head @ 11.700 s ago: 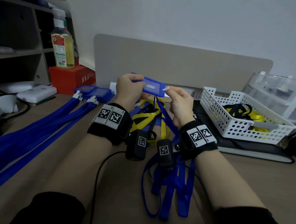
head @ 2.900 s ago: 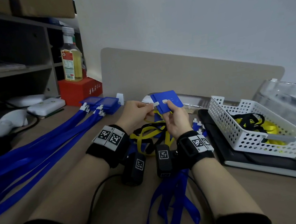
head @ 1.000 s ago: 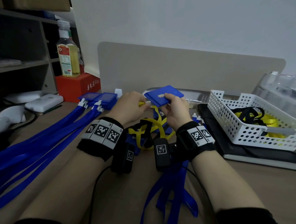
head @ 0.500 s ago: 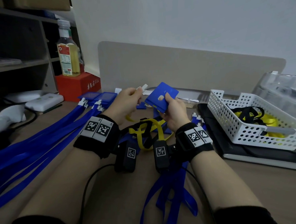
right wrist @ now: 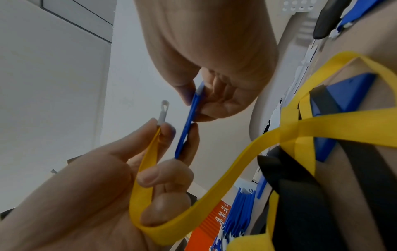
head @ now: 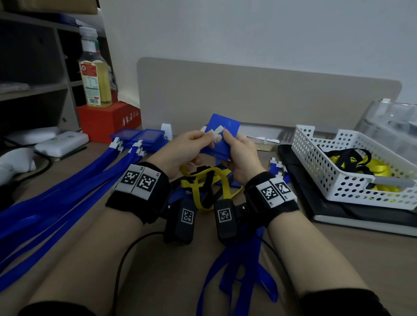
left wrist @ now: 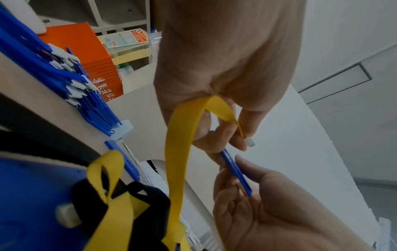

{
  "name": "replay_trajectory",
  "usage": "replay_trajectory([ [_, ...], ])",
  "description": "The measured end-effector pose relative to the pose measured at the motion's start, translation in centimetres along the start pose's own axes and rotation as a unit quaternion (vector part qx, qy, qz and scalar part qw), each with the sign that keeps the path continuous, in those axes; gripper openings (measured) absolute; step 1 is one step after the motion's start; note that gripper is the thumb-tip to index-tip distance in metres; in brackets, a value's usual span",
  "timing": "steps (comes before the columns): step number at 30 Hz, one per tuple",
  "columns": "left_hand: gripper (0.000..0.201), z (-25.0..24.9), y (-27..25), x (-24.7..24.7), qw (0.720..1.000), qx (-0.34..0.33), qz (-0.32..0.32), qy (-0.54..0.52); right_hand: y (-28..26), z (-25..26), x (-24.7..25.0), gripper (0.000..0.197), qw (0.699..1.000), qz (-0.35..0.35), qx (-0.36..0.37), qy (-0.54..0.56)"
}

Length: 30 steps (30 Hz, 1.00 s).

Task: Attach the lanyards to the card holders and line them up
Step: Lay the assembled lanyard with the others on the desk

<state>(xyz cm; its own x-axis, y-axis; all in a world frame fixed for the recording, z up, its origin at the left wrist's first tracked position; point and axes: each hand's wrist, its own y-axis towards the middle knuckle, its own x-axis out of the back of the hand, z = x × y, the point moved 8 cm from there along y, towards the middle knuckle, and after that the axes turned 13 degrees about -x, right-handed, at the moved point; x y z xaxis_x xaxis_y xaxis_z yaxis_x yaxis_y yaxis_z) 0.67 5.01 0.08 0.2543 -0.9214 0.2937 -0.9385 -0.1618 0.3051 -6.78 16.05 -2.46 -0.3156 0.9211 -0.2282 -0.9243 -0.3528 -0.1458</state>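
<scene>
The left hand (head: 184,149) is curled around a yellow lanyard (left wrist: 178,152): its white clip (right wrist: 163,110) is pinched between thumb and forefinger, and the strap is looped under the lower fingers. The clip is held just beside the blue card holder (head: 222,134), near its top edge; in the right wrist view a small gap is seen between them. The right hand (head: 239,155) is closed on the card holder, which is gripped by thumb and fingers near its lower edge. The holder is raised above the desk (head: 308,262), tilted, with its long axis running up and away toward the right. From the left hand the yellow strap is trailed down to a tangle of yellow and black lanyards (head: 204,185) lying on the desk between the wrists. To the left, finished blue lanyards (head: 57,205) are laid side by side, with their card holders (head: 139,138) set at the far end. To the right, a white basket (head: 346,173) is seen with more yellow and black lanyards inside.
</scene>
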Motion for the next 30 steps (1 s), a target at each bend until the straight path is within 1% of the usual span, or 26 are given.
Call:
replay_trajectory([
  [3,0.03,0.0,0.1,-0.1,1.0,-0.008,0.001,-0.023,-0.2,0.1,-0.4,0.021,0.999,0.005,0.002,-0.042],
  [5,0.032,-0.2,0.3,0.2,0.999,-0.021,-0.021,-0.039,-0.1,-0.1,-0.8,0.033,0.998,0.022,-0.007,-0.06],
  [6,0.032,-0.4,0.4,0.5,0.997,-0.027,-0.04,-0.053,0.0,-0.4,-1.2,0.042,0.997,0.042,-0.016,-0.068],
  [8,0.033,-0.5,0.6,1.2,0.992,-0.03,-0.084,-0.091,0.0,-1.0,-2.5,0.06,0.989,0.106,-0.038,-0.097],
  [10,0.032,-0.4,0.7,2.1,0.983,-0.028,-0.133,-0.122,-0.7,-1.8,-3.7,0.074,0.971,0.178,-0.069,-0.146],
  [12,0.031,-0.3,0.7,3.5,0.974,-0.03,-0.183,-0.131,-1.2,-2.8,-4.4,0.084,0.949,0.219,-0.107,-0.202],
  [14,0.031,-0.3,0.5,5.1,0.966,-0.037,-0.229,-0.118,-1.4,-2.9,-4.5,0.083,0.938,0.227,-0.112,-0.236],
  [16,0.032,-0.5,0.3,6.2,0.961,-0.046,-0.257,-0.091,-1.5,-2.3,-4.2,0.071,0.942,0.217,-0.093,-0.239],
  [18,0.032,-0.5,0.1,6.9,0.958,-0.053,-0.272,-0.07,-1.5,-1.7,-3.8,0.05,0.954,0.216,-0.072,-0.197],
  [19,0.032,-0.5,0.1,7.0,0.958,-0.054,-0.275,-0.067,-1.5,-1.3,-3.6,0.042,0.96,0.225,-0.065,-0.152],
  [20,0.032,-0.4,0.1,7.1,0.957,-0.055,-0.276,-0.065,-1.5,-0.9,-3.5,0.038,0.965,0.236,-0.058,-0.098],
  [21,0.033,-0.4,0.1,7.1,0.958,-0.054,-0.275,-0.063,-1.5,-0.4,-3.3,0.037,0.967,0.248,-0.049,-0.043],
  [23,0.033,-0.2,0.2,7.0,0.959,-0.051,-0.273,-0.053,-1.2,0.4,-3.0,0.043,0.964,0.256,-0.038,0.062],
  [25,0.034,0.0,0.4,6.9,0.96,-0.051,-0.271,-0.044,-0.9,0.9,-2.5,0.048,0.952,0.256,-0.041,0.164],
  [26,0.034,0.1,0.4,6.8,0.961,-0.05,-0.27,-0.039,-0.7,1.2,-2.3,0.047,0.943,0.258,-0.043,0.207],
  [28,0.034,0.1,0.5,6.4,0.964,-0.046,-0.261,-0.027,-0.4,1.5,-1.9,0.043,0.931,0.255,-0.043,0.258],
  [30,0.034,0.2,0.5,5.9,0.967,-0.046,-0.249,-0.02,-0.3,1.7,-1.7,0.044,0.921,0.254,-0.044,0.291],
])
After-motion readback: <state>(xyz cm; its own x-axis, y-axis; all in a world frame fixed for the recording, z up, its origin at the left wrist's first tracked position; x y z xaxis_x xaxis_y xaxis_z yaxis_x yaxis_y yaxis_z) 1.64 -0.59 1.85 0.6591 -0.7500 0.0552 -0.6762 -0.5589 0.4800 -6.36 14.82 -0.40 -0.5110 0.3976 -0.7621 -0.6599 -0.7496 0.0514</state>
